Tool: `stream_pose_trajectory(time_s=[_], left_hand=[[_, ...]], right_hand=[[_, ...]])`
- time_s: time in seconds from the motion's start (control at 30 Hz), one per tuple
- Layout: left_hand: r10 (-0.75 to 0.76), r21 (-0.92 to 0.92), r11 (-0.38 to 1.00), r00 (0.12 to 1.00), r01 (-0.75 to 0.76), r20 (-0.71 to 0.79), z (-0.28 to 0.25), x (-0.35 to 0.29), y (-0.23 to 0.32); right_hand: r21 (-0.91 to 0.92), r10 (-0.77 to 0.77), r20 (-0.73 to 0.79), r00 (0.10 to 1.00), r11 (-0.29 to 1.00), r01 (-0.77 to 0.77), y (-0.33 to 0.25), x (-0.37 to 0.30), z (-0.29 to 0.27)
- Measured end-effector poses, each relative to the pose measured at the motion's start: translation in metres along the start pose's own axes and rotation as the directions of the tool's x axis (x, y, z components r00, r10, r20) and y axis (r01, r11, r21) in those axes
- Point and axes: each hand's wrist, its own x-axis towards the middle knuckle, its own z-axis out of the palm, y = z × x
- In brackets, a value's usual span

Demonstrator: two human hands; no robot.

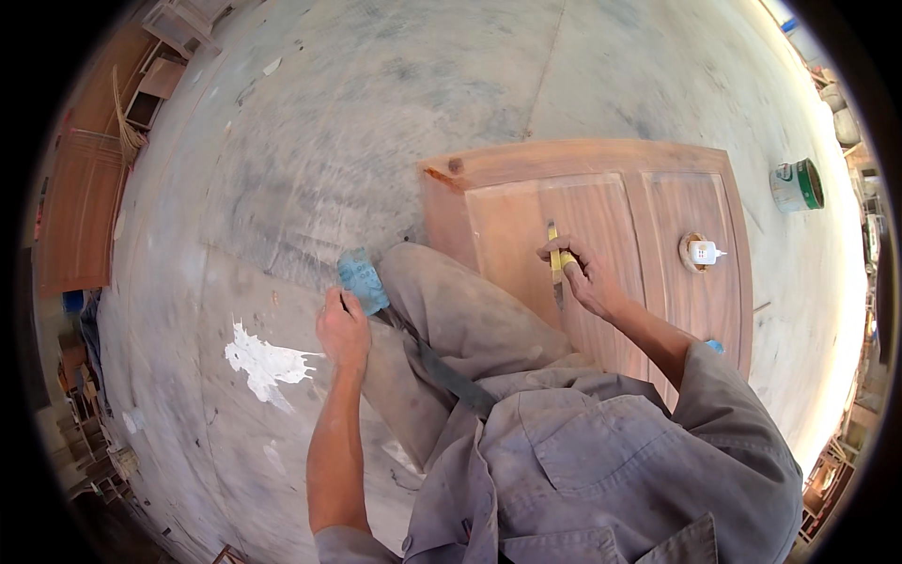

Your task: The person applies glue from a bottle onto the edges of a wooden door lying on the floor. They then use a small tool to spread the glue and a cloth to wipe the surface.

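Observation:
My left hand (344, 329) is closed on a light-blue folded sheet (362, 282) with dark printed marks, held over the floor beside my knee. My right hand (584, 275) grips a slim yellow tool (554, 246) with a dark, narrow end pointing toward me; its exact kind is hard to make out. The tool is above a reddish-brown wooden panel piece (592, 216) with raised frames, like a door or cabinet front, lying beside my bent leg. Whether the tool touches the wood, I cannot tell.
On the panel's right part, a white squeeze bottle (703, 252) lies in a round brown dish. A small blue scrap (715, 346) is nearer my sleeve. Beyond stands a green-and-white can (797, 186). White splashed filler or paint (268, 364) marks the grey floor. Wooden furniture (80, 211) lines the left.

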Motion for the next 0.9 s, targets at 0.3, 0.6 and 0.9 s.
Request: stream_pose_trajectory(time_s=[0.3,0.6,0.9], left_hand=[[0.010,0.029,1.000,1.000,-0.010,0.001,0.001,0.001,-0.006],[-0.013,0.062,0.998,1.000,0.014,-0.014,-0.001,0.005,-0.003],[-0.076,0.031,0.997,0.997,0.075,0.033,0.003,0.001,-0.008]], right_hand=[[-0.463,-0.136,-0.128,0.982,0.884,0.062,0.002,0.023,-0.002],[-0.650,0.000,0.035,0.999,0.759,0.023,0.087,0.090,0.014],[-0.613,-0.081,0.056,0.995,0.784,0.099,0.050,0.036,0.032]])
